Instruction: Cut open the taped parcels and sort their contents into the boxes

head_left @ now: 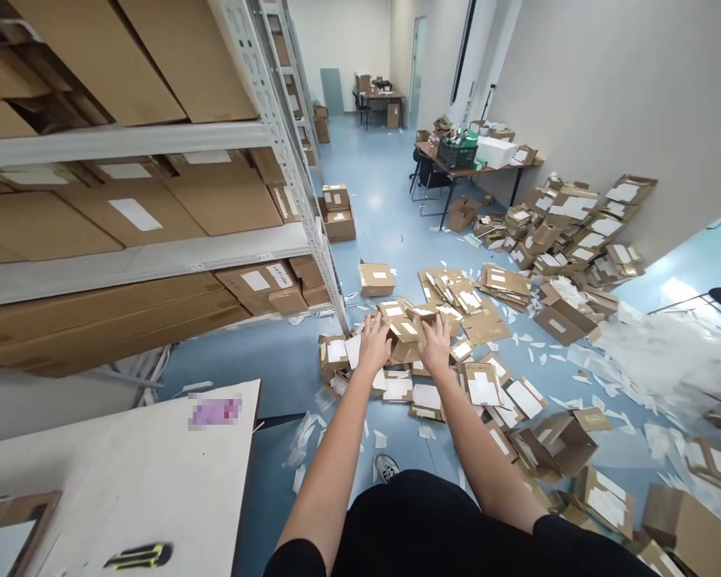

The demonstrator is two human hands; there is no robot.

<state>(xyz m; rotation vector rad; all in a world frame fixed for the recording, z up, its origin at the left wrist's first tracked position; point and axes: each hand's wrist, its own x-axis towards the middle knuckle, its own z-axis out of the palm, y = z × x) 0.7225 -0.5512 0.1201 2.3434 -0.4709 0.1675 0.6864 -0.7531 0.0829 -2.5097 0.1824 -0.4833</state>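
Both of my arms reach forward, with a small cardboard box (404, 330) bearing a white label between the hands. My left hand (374, 344) grips the box's left side, its fingers bent over the edge. On the opposite side my right hand (435, 344) grips the box, its fingertips partly hidden. Below and around the hands lie several labelled cardboard boxes (398, 386) on the blue floor. Just beyond them is a stack of flattened cardboard (453, 290).
Metal shelving (156, 255) loaded with cartons stands left. A white table (174, 473) holds a utility knife (139, 555). Loose boxes, paper scraps and a heap of clear plastic (654, 353) cover the floor at right. A desk (481, 168) with crates stands farther back.
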